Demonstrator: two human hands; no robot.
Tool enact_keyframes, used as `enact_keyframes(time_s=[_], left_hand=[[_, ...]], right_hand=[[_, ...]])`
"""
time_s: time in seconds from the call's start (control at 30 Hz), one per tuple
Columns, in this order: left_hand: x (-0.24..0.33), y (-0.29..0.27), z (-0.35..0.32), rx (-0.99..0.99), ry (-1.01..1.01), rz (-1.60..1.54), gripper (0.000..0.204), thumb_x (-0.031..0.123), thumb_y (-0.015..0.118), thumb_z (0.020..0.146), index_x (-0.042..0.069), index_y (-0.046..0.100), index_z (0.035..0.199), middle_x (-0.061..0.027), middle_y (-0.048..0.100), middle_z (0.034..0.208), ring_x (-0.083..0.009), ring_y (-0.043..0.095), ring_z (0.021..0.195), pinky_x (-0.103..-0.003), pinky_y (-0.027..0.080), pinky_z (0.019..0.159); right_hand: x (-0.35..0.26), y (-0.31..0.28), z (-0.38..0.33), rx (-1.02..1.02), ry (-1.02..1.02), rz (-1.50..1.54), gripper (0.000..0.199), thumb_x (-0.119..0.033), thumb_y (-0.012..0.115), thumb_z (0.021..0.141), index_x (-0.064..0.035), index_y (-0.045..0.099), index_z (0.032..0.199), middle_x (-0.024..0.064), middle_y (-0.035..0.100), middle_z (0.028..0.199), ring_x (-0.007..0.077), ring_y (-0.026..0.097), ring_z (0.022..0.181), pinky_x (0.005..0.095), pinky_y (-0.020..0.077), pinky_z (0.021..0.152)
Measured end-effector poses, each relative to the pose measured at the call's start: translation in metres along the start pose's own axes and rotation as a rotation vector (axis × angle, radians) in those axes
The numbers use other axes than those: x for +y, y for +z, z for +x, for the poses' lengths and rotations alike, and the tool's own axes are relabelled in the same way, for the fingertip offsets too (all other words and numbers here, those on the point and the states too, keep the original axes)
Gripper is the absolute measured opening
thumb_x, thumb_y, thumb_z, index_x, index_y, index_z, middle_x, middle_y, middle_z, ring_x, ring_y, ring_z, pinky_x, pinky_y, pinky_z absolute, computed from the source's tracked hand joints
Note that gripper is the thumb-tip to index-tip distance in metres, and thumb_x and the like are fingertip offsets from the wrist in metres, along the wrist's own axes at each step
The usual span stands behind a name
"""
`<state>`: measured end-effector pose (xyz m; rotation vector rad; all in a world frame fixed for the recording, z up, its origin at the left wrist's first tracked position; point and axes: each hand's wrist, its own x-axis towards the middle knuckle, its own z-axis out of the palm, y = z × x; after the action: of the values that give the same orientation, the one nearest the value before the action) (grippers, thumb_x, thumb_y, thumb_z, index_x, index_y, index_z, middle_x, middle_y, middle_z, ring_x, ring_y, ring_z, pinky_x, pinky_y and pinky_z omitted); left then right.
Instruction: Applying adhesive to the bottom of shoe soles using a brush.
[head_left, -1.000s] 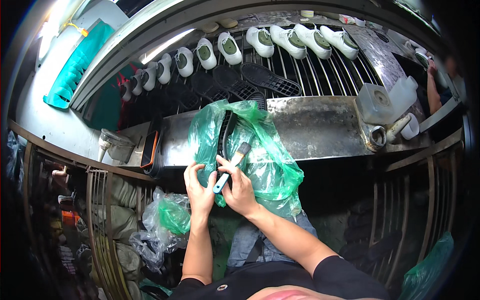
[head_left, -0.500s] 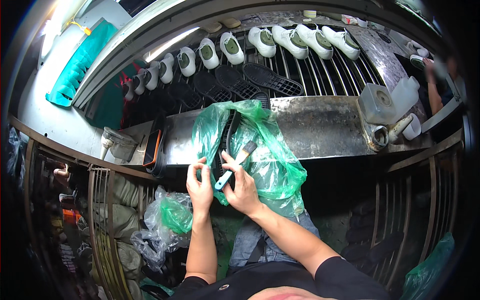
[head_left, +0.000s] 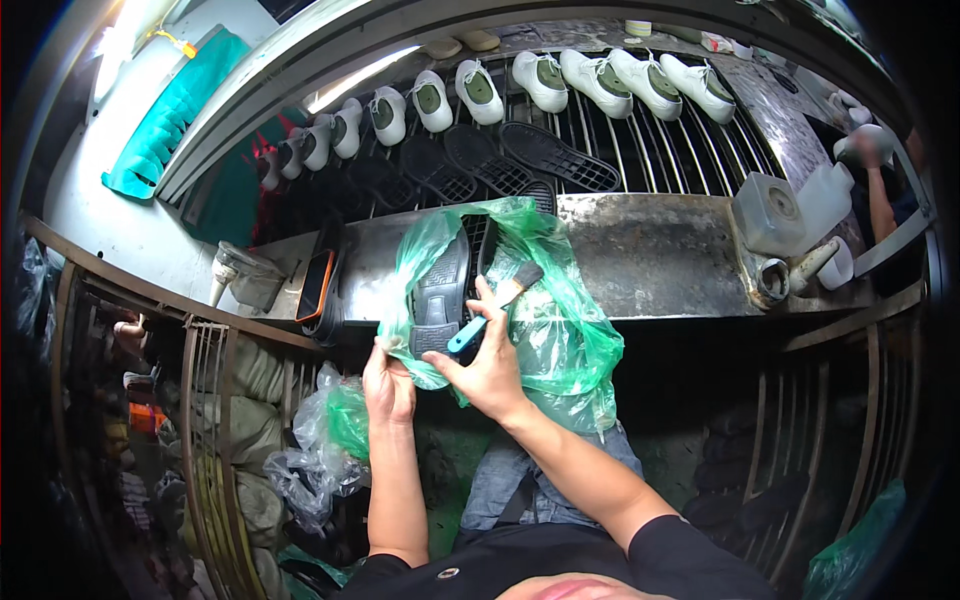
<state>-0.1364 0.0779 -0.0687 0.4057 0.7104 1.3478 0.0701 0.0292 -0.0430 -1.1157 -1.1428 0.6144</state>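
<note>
No lettering or number can be read. The small round mark (head_left: 448, 573) on the wearer's black shirt (head_left: 690, 560), at six o'clock, is illegible, as is the moulded pattern on the black sole (head_left: 440, 300), near centre toward nine o'clock.

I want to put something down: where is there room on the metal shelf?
The metal shelf is barest between the green bag and the boxy jug. A smaller patch sits between phone and bag. White shoes and black soles crowd the rack behind.

black sole (head_left: 440, 290) — patterned face now showing, probably tipped flatter
</note>
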Motion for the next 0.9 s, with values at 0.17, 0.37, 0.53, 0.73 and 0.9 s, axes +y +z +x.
enact_keyframes(time_s=[0.17, 0.37, 0.53, 0.73, 0.9], left_hand=[[-0.017, 0.013, -0.005, -0.012, -0.063, 0.082, 0.036, 0.018, 0.048, 0.119, -0.001, 0.058, 0.148, -0.0130, 0.070, 0.141, -0.0243, 0.066, 0.130, -0.041, 0.050, 0.117], [-0.051, 0.060, -0.063, 0.034, 0.124, 0.490, 0.065, 0.012, 0.060, 0.114, 0.002, 0.031, 0.171, -0.0128, 0.048, 0.166, -0.0225, 0.047, 0.151, -0.039, 0.037, 0.126], [-0.062, 0.044, -0.071, 0.144, 0.247, 0.616, 0.050, 0.023, 0.049, 0.120, -0.002, 0.044, 0.163, -0.0112, 0.054, 0.159, -0.0202, 0.052, 0.144, -0.038, 0.038, 0.125], [-0.040, 0.014, -0.085, -0.059, 0.117, 0.588, 0.051, 0.022, 0.043, 0.120, -0.005, 0.044, 0.163, -0.0156, 0.053, 0.163, -0.0248, 0.048, 0.151, -0.041, 0.035, 0.128], [-0.033, 0.052, -0.110, -0.202, 0.105, 0.319, 0.059, 0.029, 0.041, 0.121, -0.007, 0.035, 0.167, -0.0192, 0.049, 0.167, -0.0317, 0.048, 0.154, -0.048, 0.034, 0.131]], right_hand=[[0.018, -0.007, -0.008, 0.027, 0.017, 0.151, 0.078, -0.010, 0.095, 0.082, -0.0061, 0.041, 0.139, 0.0298, 0.033, 0.175, 0.0422, 0.050, 0.153, 0.0461, 0.0451, 0.122], [0.016, -0.006, -0.014, 0.067, -0.016, 0.223, 0.081, -0.007, 0.096, 0.081, -0.0063, 0.040, 0.139, 0.0350, 0.024, 0.177, 0.0431, 0.041, 0.158, 0.0475, 0.0404, 0.124], [0.021, -0.007, -0.019, 0.029, 0.080, 0.209, 0.090, -0.018, 0.100, 0.079, -0.0065, 0.037, 0.142, 0.0356, 0.019, 0.178, 0.0444, 0.035, 0.160, 0.0514, 0.0319, 0.129], [0.014, -0.016, -0.012, -0.059, 0.079, 0.177, 0.086, -0.015, 0.099, 0.080, -0.0096, 0.039, 0.141, 0.0321, 0.022, 0.179, 0.0416, 0.037, 0.160, 0.0495, 0.0340, 0.129], [0.017, -0.028, -0.012, -0.018, 0.159, 0.564, 0.074, 0.003, 0.090, 0.085, -0.0143, 0.043, 0.139, 0.0256, 0.020, 0.182, 0.0320, 0.030, 0.163, 0.0446, 0.0316, 0.130]])
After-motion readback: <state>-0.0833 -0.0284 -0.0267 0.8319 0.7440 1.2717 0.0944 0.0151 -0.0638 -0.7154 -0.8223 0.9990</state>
